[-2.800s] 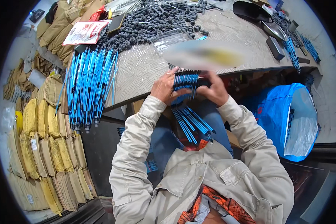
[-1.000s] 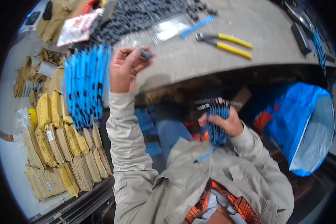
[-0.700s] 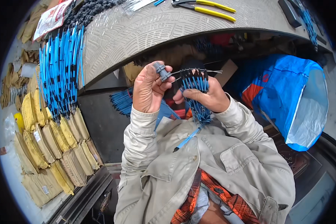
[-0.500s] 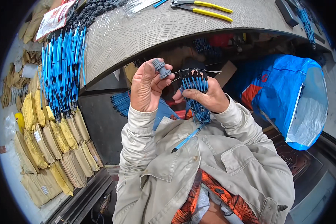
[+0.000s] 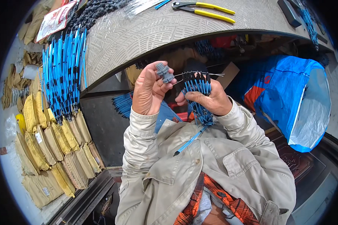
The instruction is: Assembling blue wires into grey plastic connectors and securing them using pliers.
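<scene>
Since one second ago, left hand (image 5: 148, 90) has come from over tabletop (image 5: 139, 37) to centre, pinching ribbed grey plastic fitting (image 5: 164, 72). Right hand (image 5: 213, 99), just right, clamped round blue-tube bundle (image 5: 194, 87); thin wire (image 5: 178, 82) juts between hands. Yellow-handled pliers (image 5: 214, 16) at top, hanging blue tubes (image 5: 64, 71) upper left, open blue sack (image 5: 279, 84) right.

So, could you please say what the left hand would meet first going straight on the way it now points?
Probably the front edge of the grey worktop, ahead of the left hand; depth is unclear, so it might pass above.
</scene>
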The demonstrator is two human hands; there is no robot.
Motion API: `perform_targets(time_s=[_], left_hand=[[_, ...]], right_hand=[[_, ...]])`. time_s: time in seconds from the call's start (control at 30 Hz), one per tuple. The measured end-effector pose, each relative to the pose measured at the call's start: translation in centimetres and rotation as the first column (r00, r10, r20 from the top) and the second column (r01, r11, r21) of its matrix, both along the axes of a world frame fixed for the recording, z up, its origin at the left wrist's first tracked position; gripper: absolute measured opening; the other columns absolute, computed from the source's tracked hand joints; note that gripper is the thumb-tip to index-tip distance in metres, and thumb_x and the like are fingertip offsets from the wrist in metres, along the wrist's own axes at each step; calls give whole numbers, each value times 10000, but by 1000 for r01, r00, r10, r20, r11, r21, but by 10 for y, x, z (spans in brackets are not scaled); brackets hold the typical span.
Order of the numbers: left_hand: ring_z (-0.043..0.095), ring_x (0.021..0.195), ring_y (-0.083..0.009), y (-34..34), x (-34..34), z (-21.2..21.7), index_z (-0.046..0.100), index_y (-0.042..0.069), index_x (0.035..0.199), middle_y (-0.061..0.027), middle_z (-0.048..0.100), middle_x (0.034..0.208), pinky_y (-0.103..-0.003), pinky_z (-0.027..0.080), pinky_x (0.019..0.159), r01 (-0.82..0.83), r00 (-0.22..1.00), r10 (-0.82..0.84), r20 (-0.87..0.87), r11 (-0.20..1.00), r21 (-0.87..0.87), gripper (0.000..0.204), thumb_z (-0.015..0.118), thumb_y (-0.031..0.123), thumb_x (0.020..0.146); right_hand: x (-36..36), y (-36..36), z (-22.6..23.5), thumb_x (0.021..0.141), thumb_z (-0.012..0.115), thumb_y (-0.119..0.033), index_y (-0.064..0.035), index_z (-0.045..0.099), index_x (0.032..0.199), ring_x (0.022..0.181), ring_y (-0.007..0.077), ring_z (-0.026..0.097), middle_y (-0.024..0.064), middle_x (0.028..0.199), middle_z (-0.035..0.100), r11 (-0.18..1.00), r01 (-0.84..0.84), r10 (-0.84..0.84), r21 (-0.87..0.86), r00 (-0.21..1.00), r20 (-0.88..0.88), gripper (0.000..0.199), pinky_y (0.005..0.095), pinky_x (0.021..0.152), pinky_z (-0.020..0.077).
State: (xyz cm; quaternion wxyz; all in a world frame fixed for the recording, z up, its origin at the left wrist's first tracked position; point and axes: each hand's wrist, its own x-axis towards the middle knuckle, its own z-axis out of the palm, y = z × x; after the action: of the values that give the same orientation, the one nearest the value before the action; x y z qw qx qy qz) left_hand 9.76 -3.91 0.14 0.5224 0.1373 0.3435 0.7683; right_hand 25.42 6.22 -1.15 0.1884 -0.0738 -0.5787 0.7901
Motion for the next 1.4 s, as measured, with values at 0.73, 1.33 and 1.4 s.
perform_targets(time_s=[0.73, 1.33, 1.4], left_hand=[[607, 829, -191, -9, -3, -1, 411, -21, 1239, -194, 560, 1065, -203, 526, 666, 48, 990, -61, -128, 994, -99, 470, 528, 270, 890], [600, 868, -178, -4, 35, 17, 417, -33, 1231, -183, 575, 1083, -197, 479, 703, -203, 886, 142, -442, 975, -94, 485, 576, -54, 774], [594, 843, -167, -3, 37, 17, 418, -31, 1232, -178, 576, 1083, -192, 475, 681, -209, 863, 141, -486, 974, -90, 485, 574, -59, 773]], right_hand=[[-6, -11, -1, 828, 617, -107, 4, 508, 1054, 690, 156, 631, 98, 811, 657, 995, 29, -26, -92, 999, 32, 275, 222, 642, 502], [-1, -5, 9, 819, 622, -81, -1, 505, 1124, 683, 142, 624, 106, 811, 648, 994, 102, -104, 37, 993, 48, 336, 211, 618, 500], [0, -4, 8, 820, 620, -79, 0, 507, 1115, 682, 142, 624, 105, 810, 648, 994, 106, -107, 34, 993, 42, 325, 209, 617, 499]])
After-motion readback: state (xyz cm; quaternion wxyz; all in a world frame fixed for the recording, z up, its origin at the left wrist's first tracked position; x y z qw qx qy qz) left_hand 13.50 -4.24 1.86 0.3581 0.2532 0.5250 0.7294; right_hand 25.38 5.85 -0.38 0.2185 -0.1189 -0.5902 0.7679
